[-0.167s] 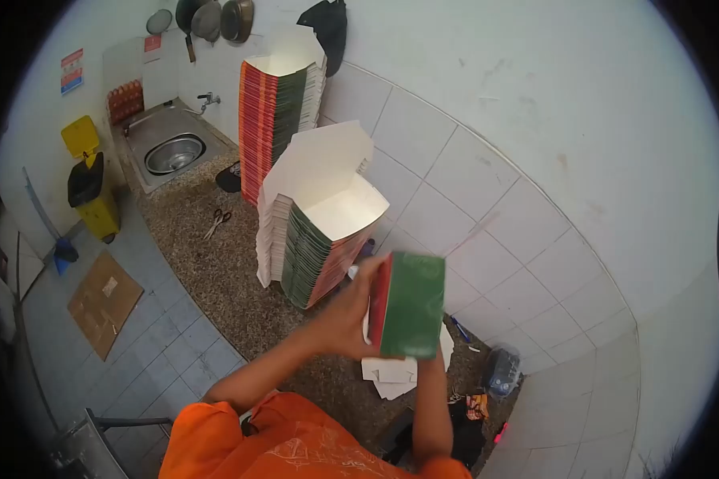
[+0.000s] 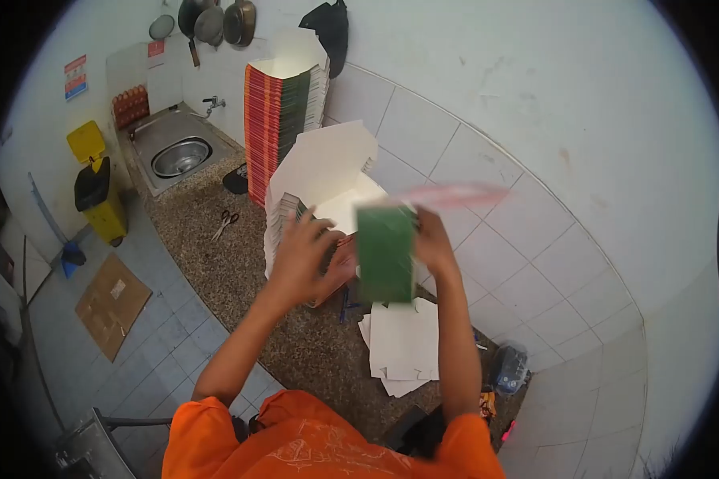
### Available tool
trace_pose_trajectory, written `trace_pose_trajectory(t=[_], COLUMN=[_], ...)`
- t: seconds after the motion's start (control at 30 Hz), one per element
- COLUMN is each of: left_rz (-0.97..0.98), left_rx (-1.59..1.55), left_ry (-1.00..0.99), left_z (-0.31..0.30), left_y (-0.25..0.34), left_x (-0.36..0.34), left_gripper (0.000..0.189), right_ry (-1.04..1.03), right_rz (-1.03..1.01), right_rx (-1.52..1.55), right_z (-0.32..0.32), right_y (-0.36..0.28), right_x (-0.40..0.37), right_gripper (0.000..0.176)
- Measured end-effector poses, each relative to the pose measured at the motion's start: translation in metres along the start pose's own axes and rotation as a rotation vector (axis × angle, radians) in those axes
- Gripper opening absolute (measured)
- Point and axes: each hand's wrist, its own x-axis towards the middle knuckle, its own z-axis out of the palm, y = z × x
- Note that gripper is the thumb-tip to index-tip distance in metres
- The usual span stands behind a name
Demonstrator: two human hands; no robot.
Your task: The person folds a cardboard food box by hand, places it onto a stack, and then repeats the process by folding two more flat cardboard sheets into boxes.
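A green box (image 2: 385, 254), blurred by motion, is gripped at its right side by my right hand (image 2: 433, 239). My left hand (image 2: 302, 259) has its fingers spread just left of the box, near the front stack of nested boxes (image 2: 282, 211), and holds nothing. That stack has a white open box on top with its flap raised. Behind it stands a taller stack of red and green boxes (image 2: 264, 132). Flat white card pieces (image 2: 405, 343) lie on the counter below the green box.
Scissors (image 2: 225, 225) lie on the speckled counter (image 2: 192, 239), left of the stacks. Beyond them is a sink (image 2: 181, 157). A clear plastic container (image 2: 510, 369) sits at the right by the tiled wall. A yellow bin (image 2: 104, 211) and cardboard (image 2: 113, 307) are on the floor.
The green box has moved up and slightly left. My left hand has let go of it and moved left with fingers spread. My right hand has risen with the box, uncovering more white card.
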Motion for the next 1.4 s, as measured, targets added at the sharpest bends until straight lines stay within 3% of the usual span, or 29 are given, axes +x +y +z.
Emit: trace_pose_trajectory(t=[0.07, 0.13, 0.3, 0.37, 0.5, 0.57, 0.7, 0.77, 0.8, 0.87, 0.93, 0.97, 1.03, 1.07, 1.13, 1.17, 1.2, 1.23, 1.27, 1.33, 1.4], left_rz=[-0.025, -0.015, -0.070, -0.083, 0.001, 0.022, -0.003, -0.009, 0.006, 0.011, 0.012, 0.007, -0.039, -0.038, -0.120, -0.113, -0.287, -0.461, -0.457, -0.307, -0.362], left_rx=[0.050, -0.163, -0.182, -0.204, -0.169, -0.151, -0.206, -0.190, -0.152, -0.116, -0.018, -0.016, 0.171, 0.171, 0.185, 0.187, 0.069, -0.048, -0.042, -0.071, -0.048], left_ry=[0.001, 0.151, 0.192, 0.218, 0.252, 0.280, 0.239, 0.200, 0.226, 0.266, 0.303, 0.308, 0.344, 0.343, 0.291, 0.282, 0.136, -0.010, -0.017, 0.216, 0.159], left_z=[0.008, 0.013, 0.011, 0.011, 0.016, 0.019, 0.013, 0.015, 0.020, 0.025, 0.026, 0.021, 0.010, 0.009, 0.009, 0.009, 0.009, 0.008, 0.017, 0.035, 0.037], left_y=[-0.020, -0.024, -0.034, -0.040, -0.039, -0.035, -0.033, -0.033, -0.034, -0.033, -0.032, -0.029, -0.023, -0.028, -0.039, -0.035, -0.030, -0.026, -0.031, -0.042, -0.047], left_x=[-0.002, 0.000, 0.009, 0.011, 0.012, 0.013, 0.021, 0.022, 0.021, 0.020, 0.020, 0.019, 0.017, 0.016, 0.013, 0.014, 0.015, 0.015, 0.012, 0.007, 0.003], left_gripper=[0.057, 0.034, 0.029, 0.026, 0.023, 0.022, 0.019, 0.017, 0.017, 0.016, 0.020, 0.020, 0.038, 0.038, 0.061, 0.061, 0.067, 0.074, 0.074, 0.074, 0.076], right_ry=[-0.054, -0.174, -0.277, -0.287, -0.259, -0.052, -0.022, 0.232, 0.227, 0.044, -0.616, -0.621, -0.666, -0.666, -0.558, -0.522, -0.516, -0.338, -0.159, -0.156, -0.166], right_rz=[-0.063, -0.117, -0.141, -0.004, 0.046, -0.015, 0.032, -0.210, -0.209, -0.375, -0.112, -0.115, -0.221, -0.221, -0.268, -0.221, -0.216, -0.240, -0.263, -0.225, -0.225], right_rx=[-0.216, -0.367, -0.738, -0.981, -1.043, -1.029, -0.979, -1.032, -1.030, -0.606, -0.161, -0.164, -0.382, -0.382, -0.478, -0.582, -0.571, -0.605, -0.637, -0.622, -0.605], right_z=[0.004, 0.012, 0.040, 0.047, 0.051, 0.059, 0.061, 0.062, 0.060, 0.049, 0.041, 0.045, 0.050, 0.051, 0.055, 0.061, 0.073, 0.086, 0.097, 0.110, 0.117], right_y=[-0.003, 0.001, 0.020, 0.017, 0.015, 0.018, 0.015, 0.018, 0.019, -0.007, -0.043, -0.040, -0.039, -0.039, -0.040, -0.049, -0.057, -0.064, -0.069, -0.065, -0.060], right_x=[0.059, 0.111, 0.168, 0.169, 0.150, 0.144, 0.135, 0.131, 0.129, 0.115, 0.081, 0.065, 0.042, 0.043, 0.045, 0.050, 0.049, 0.049, 0.050, 0.059, 0.067], right_gripper=[0.044, 0.042, 0.039, 0.036, 0.032, 0.036, 0.038, 0.041, 0.041, 0.042, 0.038, 0.038, 0.043, 0.043, 0.045, 0.039, 0.039, 0.036, 0.034, 0.031, 0.029])
